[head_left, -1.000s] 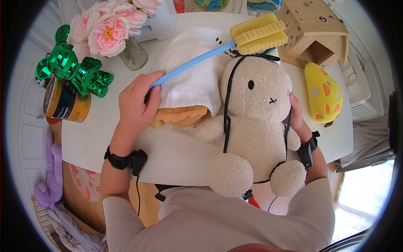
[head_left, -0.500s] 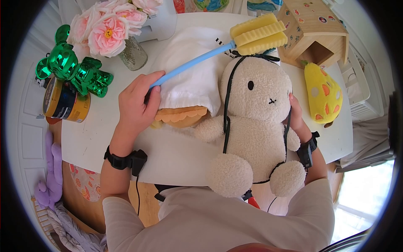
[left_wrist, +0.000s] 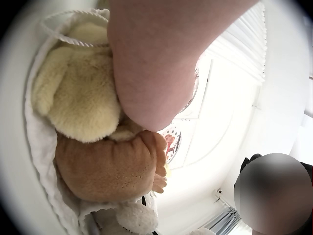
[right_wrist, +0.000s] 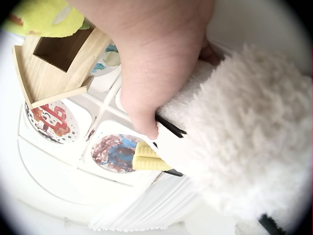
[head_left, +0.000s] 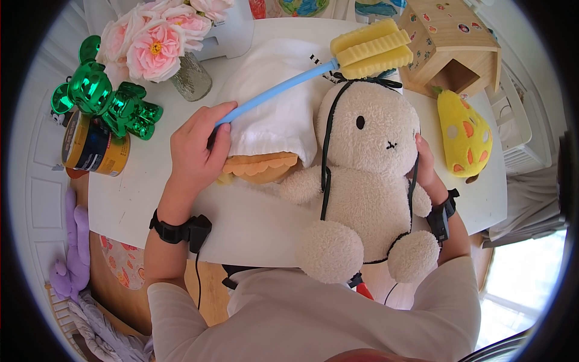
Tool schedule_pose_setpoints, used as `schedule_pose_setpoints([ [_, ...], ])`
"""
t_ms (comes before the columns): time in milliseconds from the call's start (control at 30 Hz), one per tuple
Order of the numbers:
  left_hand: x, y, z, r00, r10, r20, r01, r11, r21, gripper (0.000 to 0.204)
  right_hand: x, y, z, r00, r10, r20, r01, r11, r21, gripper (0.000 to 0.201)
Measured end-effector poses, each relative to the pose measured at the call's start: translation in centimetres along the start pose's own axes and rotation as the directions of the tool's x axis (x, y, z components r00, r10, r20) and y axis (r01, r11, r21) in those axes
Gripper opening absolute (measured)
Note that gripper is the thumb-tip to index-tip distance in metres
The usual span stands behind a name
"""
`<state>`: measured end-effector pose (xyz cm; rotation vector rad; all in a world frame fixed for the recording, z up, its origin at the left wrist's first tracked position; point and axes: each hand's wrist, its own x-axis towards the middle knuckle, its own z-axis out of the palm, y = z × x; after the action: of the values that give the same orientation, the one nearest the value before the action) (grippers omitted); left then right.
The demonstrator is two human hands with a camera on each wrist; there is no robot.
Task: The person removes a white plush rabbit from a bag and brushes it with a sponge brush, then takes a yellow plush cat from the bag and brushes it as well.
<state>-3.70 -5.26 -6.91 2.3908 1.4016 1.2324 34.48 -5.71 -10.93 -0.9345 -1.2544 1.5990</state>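
Observation:
My left hand (head_left: 199, 142) grips the blue handle of a duster (head_left: 277, 89), which slants up to the right. Its yellow ribbed head (head_left: 373, 51) stands just above a cream plush toy (head_left: 371, 145). My right hand (head_left: 426, 163) holds this toy by the side of its head, fingers mostly hidden behind it. A black cord (head_left: 327, 145) loops round the toy and is tied at the top. Beneath the duster lies a white cloth bag (head_left: 265, 102); a brown plush (left_wrist: 107, 169) and a pale yellow furry plush (left_wrist: 78, 93) show at its mouth in the left wrist view.
At left, a shiny green bear figure (head_left: 114, 99) lies by a yellow-and-black tub (head_left: 114, 151). Behind stands a glass vase (head_left: 193, 81) of pink flowers. To the right are a wooden house (head_left: 446, 42) and a yellow spotted plush (head_left: 464, 136) on the white table (head_left: 151, 199).

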Motion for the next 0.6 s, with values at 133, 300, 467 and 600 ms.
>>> schedule_pose_setpoints([
  [133, 0.02, 0.07, -0.04, 1.000, 0.003, 0.001, -0.003, 1.000, 0.005, 0.026, -0.07, -0.04, 0.00, 1.000, 0.005, -0.015, -0.005, 1.000, -0.002, 0.068],
  [300, -0.01, 0.00, 0.02, 1.000, 0.003, -0.003, -0.003, 1.000, -0.003, 0.026, -0.06, -0.35, 0.33, 1.000, 0.002, -0.016, -0.002, 1.000, -0.010, 0.068],
  [467, 0.00, 0.07, 0.00, 1.000, 0.007, -0.006, -0.007, 1.000, -0.005, 0.026, -0.06, 0.01, -0.22, 1.000, 0.014, -0.009, -0.014, 1.000, -0.015, 0.069],
  [600, 0.02, 0.05, 0.03, 1.000, 0.009, -0.007, -0.009, 1.000, -0.007, 0.026, -0.03, 0.12, -0.39, 1.000, 0.018, -0.005, -0.018, 1.000, -0.012, 0.069],
])
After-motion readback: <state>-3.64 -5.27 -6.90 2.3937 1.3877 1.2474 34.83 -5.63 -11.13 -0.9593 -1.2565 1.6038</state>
